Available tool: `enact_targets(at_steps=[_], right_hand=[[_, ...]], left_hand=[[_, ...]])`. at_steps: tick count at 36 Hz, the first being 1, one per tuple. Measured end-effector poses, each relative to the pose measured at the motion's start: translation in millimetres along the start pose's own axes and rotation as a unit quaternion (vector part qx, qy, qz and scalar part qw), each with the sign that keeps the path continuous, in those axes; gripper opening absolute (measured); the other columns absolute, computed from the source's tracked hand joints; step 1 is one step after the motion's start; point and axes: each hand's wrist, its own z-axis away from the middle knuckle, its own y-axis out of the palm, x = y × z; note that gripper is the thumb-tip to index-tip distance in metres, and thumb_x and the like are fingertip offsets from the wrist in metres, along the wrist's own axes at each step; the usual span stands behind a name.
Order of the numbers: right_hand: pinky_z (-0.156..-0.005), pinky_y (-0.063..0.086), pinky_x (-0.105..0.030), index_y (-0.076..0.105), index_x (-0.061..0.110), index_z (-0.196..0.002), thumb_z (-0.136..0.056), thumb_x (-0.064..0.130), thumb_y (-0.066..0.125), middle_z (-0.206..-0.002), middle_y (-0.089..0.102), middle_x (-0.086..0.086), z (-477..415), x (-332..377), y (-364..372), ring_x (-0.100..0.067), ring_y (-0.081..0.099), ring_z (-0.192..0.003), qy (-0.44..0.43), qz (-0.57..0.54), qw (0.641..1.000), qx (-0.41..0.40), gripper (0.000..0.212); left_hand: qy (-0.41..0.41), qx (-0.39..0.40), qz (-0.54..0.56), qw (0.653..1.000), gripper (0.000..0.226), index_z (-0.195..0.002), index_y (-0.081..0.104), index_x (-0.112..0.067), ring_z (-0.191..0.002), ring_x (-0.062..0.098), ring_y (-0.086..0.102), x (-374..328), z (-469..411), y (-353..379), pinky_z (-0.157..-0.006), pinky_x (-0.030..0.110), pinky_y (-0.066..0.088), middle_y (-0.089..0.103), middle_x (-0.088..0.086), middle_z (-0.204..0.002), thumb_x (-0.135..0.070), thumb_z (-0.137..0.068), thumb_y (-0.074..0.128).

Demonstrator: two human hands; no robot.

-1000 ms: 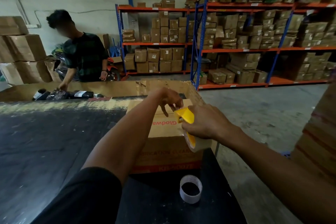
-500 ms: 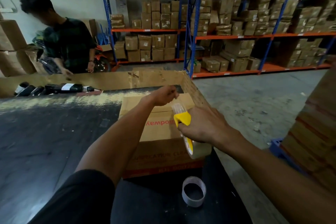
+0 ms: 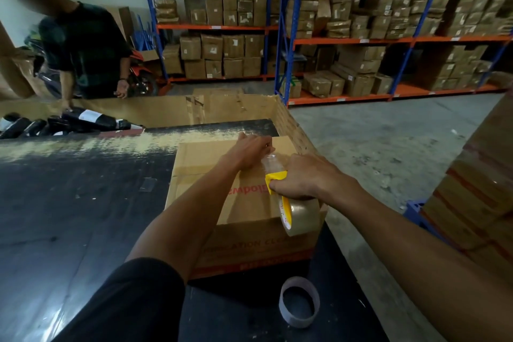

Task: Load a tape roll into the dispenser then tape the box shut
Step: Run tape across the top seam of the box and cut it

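A brown cardboard box (image 3: 202, 158) with red lettering lies on the black table (image 3: 83, 203), its top flaps folded down. My right hand (image 3: 302, 178) grips a yellow tape dispenser (image 3: 274, 179) loaded with a clear tape roll (image 3: 304, 215), held over the box's right side. A strip of clear tape (image 3: 270, 161) runs from the dispenser toward the far edge. My left hand (image 3: 249, 151) pinches the strip's free end down on the box top near its far edge.
An empty grey tape core (image 3: 299, 305) stands on the table in front of the box. A large open carton (image 3: 155, 111) borders the table's far side, with black parcels (image 3: 69, 122) at the left. Another person (image 3: 83, 50) stands behind it. Stacked boxes (image 3: 477, 183) rise at right.
My left hand has drawn the tape end further away from me and down onto the box top. The dispenser has lowered toward the box. My view has tilted down.
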Motion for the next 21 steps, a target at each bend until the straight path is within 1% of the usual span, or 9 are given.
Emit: enact_targets(at_steps=[3, 7, 9, 12, 14, 15, 17, 18, 21], right_hand=[[-0.081, 0.053, -0.038, 0.044, 0.026, -0.074, -0.079, 0.059, 0.062, -0.095, 0.063, -0.005, -5.4, 1.6, 0.0, -0.028, 0.062, -0.093, 0.005, 0.001, 1.000, 0.013, 0.037], [-0.084, 0.055, -0.041, 0.039, 0.028, -0.070, -0.081, 0.058, 0.062, -0.090, 0.061, -0.005, -8.8, 3.1, -2.3, -0.028, 0.063, -0.093, 0.006, 0.002, 1.000, 0.031, 0.039], [-0.086, 0.055, -0.042, 0.036, 0.030, -0.070, -0.081, 0.057, 0.062, -0.092, 0.062, -0.006, -11.5, 4.0, -3.8, -0.029, 0.064, -0.094, 0.010, 0.005, 0.999, 0.045, 0.040], [-0.080, 0.055, -0.039, 0.040, 0.029, -0.074, -0.080, 0.057, 0.063, -0.093, 0.061, -0.006, -14.5, 6.2, -5.4, -0.029, 0.063, -0.092, 0.018, 0.008, 0.998, 0.053, 0.036], [-0.074, 0.054, -0.037, 0.053, 0.027, -0.087, -0.078, 0.057, 0.062, -0.095, 0.061, -0.006, -18.1, 7.5, -4.4, -0.029, 0.062, -0.090, 0.025, 0.006, 0.998, 0.060, 0.033], [-0.072, 0.053, -0.037, 0.058, 0.026, -0.098, -0.075, 0.058, 0.061, -0.098, 0.063, -0.006, -20.7, 8.5, -3.5, -0.029, 0.062, -0.090, 0.029, 0.007, 0.997, 0.066, 0.040], [-0.071, 0.051, -0.038, 0.061, 0.028, -0.115, -0.069, 0.061, 0.058, -0.102, 0.064, -0.005, -25.2, 9.1, -1.1, -0.029, 0.061, -0.090, 0.027, 0.011, 0.997, 0.072, 0.057], [-0.071, 0.051, -0.038, 0.061, 0.028, -0.118, -0.068, 0.061, 0.058, -0.102, 0.064, -0.005, -26.7, 9.1, -0.8, -0.029, 0.061, -0.090, 0.025, 0.014, 0.997, 0.073, 0.060], [-0.065, 0.052, -0.035, 0.062, 0.023, -0.115, -0.074, 0.058, 0.060, -0.101, 0.063, -0.007, -28.4, 8.6, -4.0, -0.028, 0.062, -0.087, 0.039, 0.015, 0.995, 0.088, 0.053]], left_hand=[[-0.003, 0.008, 0.012, 1.000, 0.022, -0.105, 0.057, -0.016, -0.106, 0.032, 0.063, 2.5, -3.0, 2.1, -0.097, 0.049, 0.033, 0.070, 0.011, -0.110, -0.033, -0.107, 0.044], [-0.006, 0.009, 0.026, 1.000, 0.022, -0.107, 0.058, -0.014, -0.108, 0.032, 0.062, 5.6, -1.5, 7.5, -0.097, 0.050, 0.035, 0.069, 0.012, -0.112, -0.030, -0.107, 0.044], [-0.007, 0.003, 0.033, 0.999, 0.022, -0.107, 0.057, -0.014, -0.107, 0.034, 0.063, 6.9, 1.1, 10.6, -0.095, 0.050, 0.037, 0.070, 0.012, -0.110, -0.030, -0.107, 0.044], [0.000, -0.011, 0.035, 0.999, 0.022, -0.110, 0.057, -0.014, -0.106, 0.034, 0.064, 6.6, 2.9, 13.0, -0.092, 0.048, 0.039, 0.071, 0.013, -0.111, -0.031, -0.107, 0.044], [0.009, -0.017, 0.035, 0.999, 0.021, -0.109, 0.057, -0.014, -0.102, 0.034, 0.066, 4.9, 3.1, 13.7, -0.088, 0.046, 0.042, 0.072, 0.013, -0.110, -0.031, -0.106, 0.044], [0.013, -0.019, 0.034, 0.999, 0.021, -0.108, 0.056, -0.014, -0.100, 0.034, 0.067, 4.1, 2.9, 13.9, -0.087, 0.046, 0.043, 0.073, 0.013, -0.109, -0.031, -0.106, 0.044], [0.019, -0.017, 0.029, 0.999, 0.022, -0.108, 0.056, -0.014, -0.097, 0.035, 0.068, 2.3, 3.2, 12.7, -0.086, 0.046, 0.047, 0.074, 0.013, -0.107, -0.031, -0.105, 0.044], [0.022, -0.017, 0.027, 0.999, 0.022, -0.107, 0.056, -0.013, -0.096, 0.035, 0.068, 1.7, 2.7, 12.6, -0.085, 0.047, 0.048, 0.074, 0.014, -0.106, -0.031, -0.105, 0.043], [0.021, -0.012, 0.017, 1.000, 0.025, -0.107, 0.056, -0.010, -0.094, 0.038, 0.067, 1.1, 0.8, 12.8, -0.082, 0.046, 0.046, 0.074, 0.016, -0.103, -0.031, -0.105, 0.043]])
